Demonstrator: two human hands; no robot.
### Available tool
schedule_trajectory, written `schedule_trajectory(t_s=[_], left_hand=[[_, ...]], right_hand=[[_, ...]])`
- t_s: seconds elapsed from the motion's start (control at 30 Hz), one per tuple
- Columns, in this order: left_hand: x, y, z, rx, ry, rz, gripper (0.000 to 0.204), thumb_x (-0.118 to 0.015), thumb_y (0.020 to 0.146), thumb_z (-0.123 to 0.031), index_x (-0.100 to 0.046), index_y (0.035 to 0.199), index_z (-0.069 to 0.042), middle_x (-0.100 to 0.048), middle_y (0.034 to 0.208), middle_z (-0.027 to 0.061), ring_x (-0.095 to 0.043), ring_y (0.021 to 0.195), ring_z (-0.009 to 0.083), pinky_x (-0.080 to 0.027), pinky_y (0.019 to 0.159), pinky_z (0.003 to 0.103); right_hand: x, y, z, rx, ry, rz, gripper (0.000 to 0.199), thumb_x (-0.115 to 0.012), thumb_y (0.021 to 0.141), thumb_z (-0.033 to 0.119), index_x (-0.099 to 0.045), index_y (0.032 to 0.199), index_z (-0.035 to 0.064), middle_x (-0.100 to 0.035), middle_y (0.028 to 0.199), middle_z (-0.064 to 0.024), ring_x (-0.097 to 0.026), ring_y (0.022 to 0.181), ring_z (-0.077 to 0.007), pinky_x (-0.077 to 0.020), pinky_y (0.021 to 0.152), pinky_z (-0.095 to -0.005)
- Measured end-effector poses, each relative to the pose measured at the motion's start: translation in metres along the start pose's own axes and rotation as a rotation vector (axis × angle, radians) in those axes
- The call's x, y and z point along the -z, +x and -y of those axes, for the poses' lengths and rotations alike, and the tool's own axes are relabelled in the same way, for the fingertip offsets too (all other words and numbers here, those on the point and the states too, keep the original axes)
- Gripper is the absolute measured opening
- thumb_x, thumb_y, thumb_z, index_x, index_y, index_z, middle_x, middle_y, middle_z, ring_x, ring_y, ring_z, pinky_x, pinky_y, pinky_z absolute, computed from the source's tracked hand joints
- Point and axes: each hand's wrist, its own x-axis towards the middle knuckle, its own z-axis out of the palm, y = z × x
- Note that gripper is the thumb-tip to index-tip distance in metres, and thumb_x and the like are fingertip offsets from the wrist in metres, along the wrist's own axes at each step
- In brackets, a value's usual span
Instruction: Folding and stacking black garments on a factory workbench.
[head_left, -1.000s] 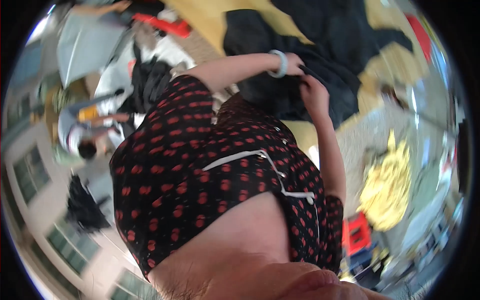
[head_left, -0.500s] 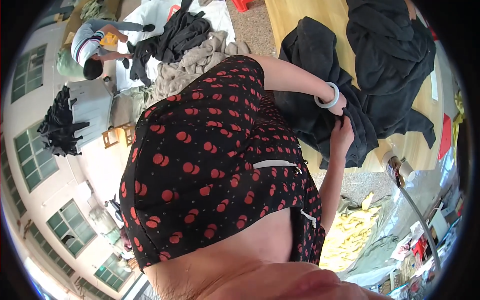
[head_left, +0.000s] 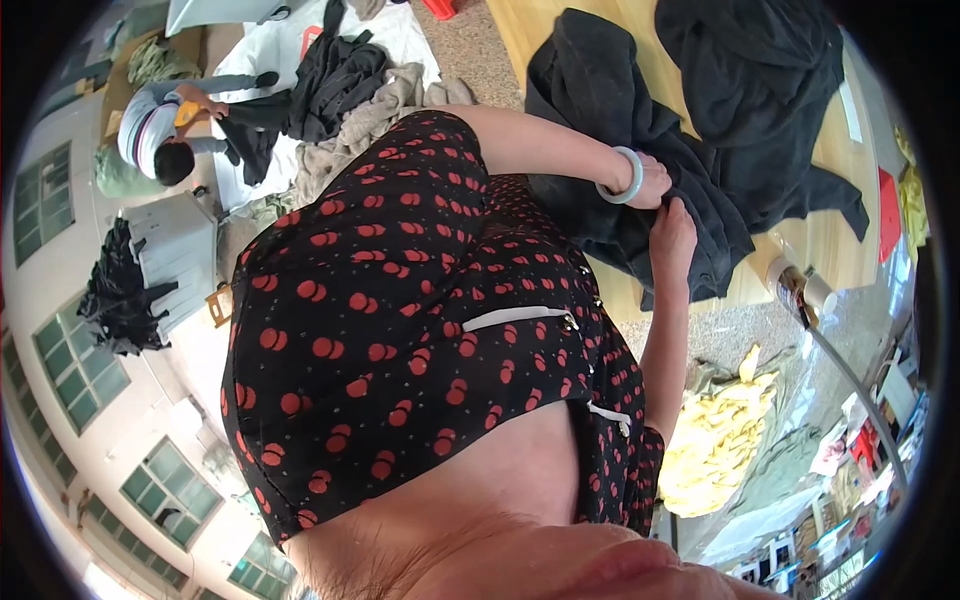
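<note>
Black cloth [head_left: 635, 120]: a gathered fold is caught between your fingers, with the rest spread loosely over the table [head_left: 622, 292].
Left hand [head_left: 652, 182]: your fingers are drawn in narrow and hold the fold from its far side; their tips are partly hidden.
Right hand [head_left: 674, 238]: your thumb and finger pinch the same fold from the near side, just beside your left hand.
Fold at risk: it could slip free, since little of it seems caught, and dark on dark could make you take two layers for one.
Cloth against fingers: it passes under both hands, reaching far past your left wrist and out to the right of your right fingertips.
Bracelet [head_left: 637, 172]: the pale ring on your left wrist sits close over the cloth and could snag a loose edge.
Dark heap [head_left: 755, 80]: it lies far right against your cloth; you cannot tell whether they join, but its weight could drag if so.
Yellow pile [head_left: 725, 440]: near right, well apart from your hands.
Co-worker [head_left: 155, 135]: far left, bent over, holding other dark material [head_left: 250, 150].
</note>
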Motion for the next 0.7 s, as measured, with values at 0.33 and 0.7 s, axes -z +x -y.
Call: schedule_trajectory(t_s=[0.33,0.7], left_hand=[[-0.008,0.007,0.022,-0.264,0.054,-0.095,0.015,-0.045,0.068,-0.008,-0.052,0.076,0.002,-0.054,0.083,0.0171,-0.052,0.08,0.0321,-0.042,0.074,0.038],[0.061,0.023,-0.001,-0.376,-0.311,0.209,0.037,-0.055,0.075,-0.034,-0.056,0.088,0.0,-0.057,0.07,0.0133,-0.052,0.064,0.0209,-0.04,0.062,0.03]], right_hand=[[0.003,-0.003,-0.009,0.06,0.028,-0.084,0.004,-0.044,0.075,0.002,-0.044,0.071,0.0017,-0.052,0.068,-0.0168,-0.051,0.069,-0.0337,-0.0397,0.062,-0.0416],[0.077,-0.002,-0.033,-0.128,0.33,-0.072,0.031,-0.056,0.073,0.008,-0.048,0.104,0.0081,-0.058,0.081,-0.0126,-0.057,0.075,-0.0217,-0.0425,0.067,-0.027]])
